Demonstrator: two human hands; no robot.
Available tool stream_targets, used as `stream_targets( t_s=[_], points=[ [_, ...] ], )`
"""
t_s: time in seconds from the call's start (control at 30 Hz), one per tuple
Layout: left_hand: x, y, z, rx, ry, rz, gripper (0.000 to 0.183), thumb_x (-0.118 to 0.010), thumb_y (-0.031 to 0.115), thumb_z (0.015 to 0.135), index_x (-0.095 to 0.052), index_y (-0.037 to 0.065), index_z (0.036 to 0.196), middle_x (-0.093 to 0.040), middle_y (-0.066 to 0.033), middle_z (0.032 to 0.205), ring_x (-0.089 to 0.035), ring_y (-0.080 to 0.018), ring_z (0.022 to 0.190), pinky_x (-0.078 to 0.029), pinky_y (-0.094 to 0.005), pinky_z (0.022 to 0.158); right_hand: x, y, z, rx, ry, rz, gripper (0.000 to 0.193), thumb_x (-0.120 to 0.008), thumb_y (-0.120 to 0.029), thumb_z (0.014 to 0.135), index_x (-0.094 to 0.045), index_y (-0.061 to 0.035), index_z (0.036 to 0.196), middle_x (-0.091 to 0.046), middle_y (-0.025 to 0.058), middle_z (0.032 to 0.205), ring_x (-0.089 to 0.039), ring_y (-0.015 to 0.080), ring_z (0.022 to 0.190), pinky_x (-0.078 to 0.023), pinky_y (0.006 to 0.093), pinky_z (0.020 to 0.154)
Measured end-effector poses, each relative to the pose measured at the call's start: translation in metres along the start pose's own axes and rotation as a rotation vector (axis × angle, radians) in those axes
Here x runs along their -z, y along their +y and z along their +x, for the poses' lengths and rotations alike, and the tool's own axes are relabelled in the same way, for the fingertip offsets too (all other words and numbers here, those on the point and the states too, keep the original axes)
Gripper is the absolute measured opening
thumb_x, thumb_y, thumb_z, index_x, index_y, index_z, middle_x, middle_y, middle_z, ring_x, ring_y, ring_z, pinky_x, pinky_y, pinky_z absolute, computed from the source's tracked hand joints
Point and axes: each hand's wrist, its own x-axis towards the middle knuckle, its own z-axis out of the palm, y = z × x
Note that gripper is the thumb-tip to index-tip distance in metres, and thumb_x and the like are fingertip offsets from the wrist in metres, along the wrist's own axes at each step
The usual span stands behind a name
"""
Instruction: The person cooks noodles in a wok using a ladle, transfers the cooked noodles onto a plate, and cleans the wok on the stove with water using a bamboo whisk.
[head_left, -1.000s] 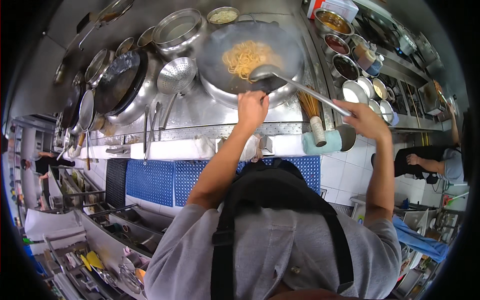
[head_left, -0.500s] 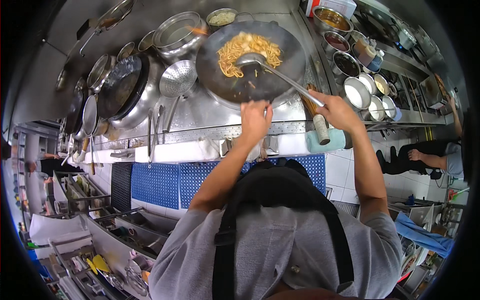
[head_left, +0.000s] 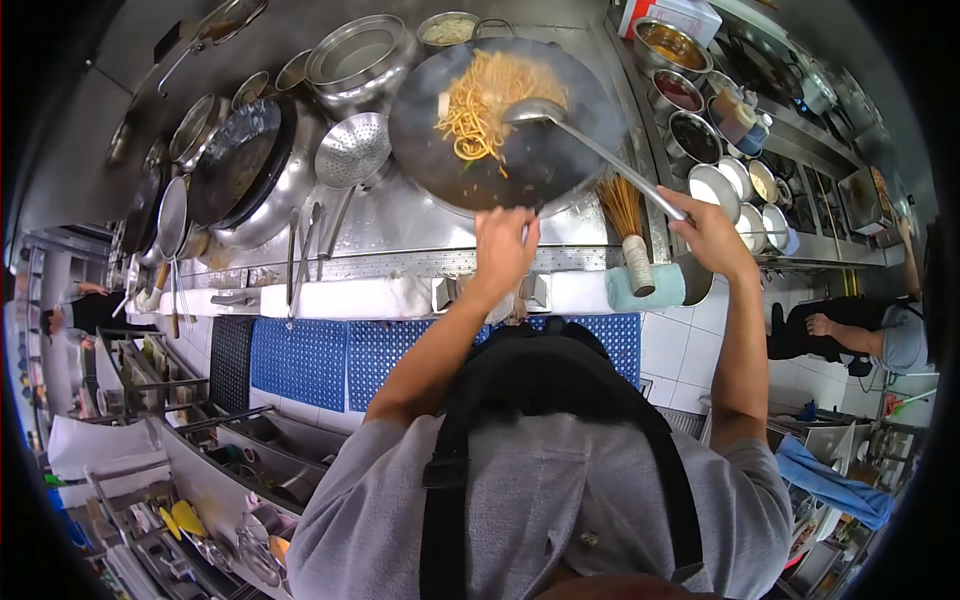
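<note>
A dark, round wok (head_left: 425, 160) sits on the steel range, with steam rising from it. Browned noodles (head_left: 480, 125) lie in its far left part, their far side smeared by motion. My left hand (head_left: 503, 250) is closed at the wok's near edge; the exact part it grips is hidden under the fingers. With my right hand (head_left: 718, 238) I grip the end of a long steel ladle (head_left: 610, 158). The ladle's bowl is over the wok, against the right side of the noodles. A bamboo wok brush (head_left: 630, 230) with a wrapped handle stands just left of my right hand.
Left of the wok lie a perforated skimmer (head_left: 353, 150), a steel pot (head_left: 362, 60) and stacked dark pans (head_left: 240, 165). Sauce bowls (head_left: 693, 137) and white seasoning pots (head_left: 712, 188) line the right. Folded towels (head_left: 340, 299) edge the counter. Another person (head_left: 860, 325) is at far right.
My right hand has moved right with the ladle, whose bowl has shifted right and slightly away. The noodles have spread and shifted in the wok. My left hand stays at the near edge.
</note>
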Motion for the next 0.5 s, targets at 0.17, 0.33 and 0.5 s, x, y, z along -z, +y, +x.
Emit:
stream_targets(
  t_s=[0.17,0.33,0.5],
  points=[
    [0.019,-0.004,0.007,-0.111,0.066,0.023,0.010,-0.079,0.018,0.086,-0.075,0.009,0.089,-0.066,-0.0072,0.072,-0.062,-0.0275,0.075,-0.044,-0.0428,0.081,0.033,0.006,-0.045,-0.282,-0.013,0.411,0.057,-0.063,0.000,0.097,-0.058,-0.0130,0.152,-0.063,0.0007,0.086,-0.045,0.0039,0.054,-0.038,0.0248,0.046],
    [-0.017,-0.061,0.057,0.012,-0.047,0.001,0.012,-0.078,0.021,0.087,-0.074,0.009,0.088,-0.067,-0.0074,0.069,-0.064,-0.0305,0.076,-0.046,-0.0445,0.081,-0.033,0.026,0.039,-0.173,0.130,0.318,0.056,-0.066,-0.009,0.097,-0.056,-0.0090,0.152,-0.058,-0.0005,0.076,-0.050,0.0083,0.057,-0.046,0.0300,0.054],
    [-0.029,-0.072,0.060,-0.011,-0.089,-0.020,0.015,-0.077,0.023,0.089,-0.073,0.008,0.088,-0.068,-0.0077,0.068,-0.067,-0.0308,0.079,-0.047,-0.0445,0.083,-0.101,0.008,0.148,-0.299,0.152,0.330,0.052,-0.069,-0.014,0.096,-0.061,-0.0076,0.147,-0.074,0.0123,0.088,-0.070,0.0190,0.069,-0.057,0.0351,0.067]
  ],
)
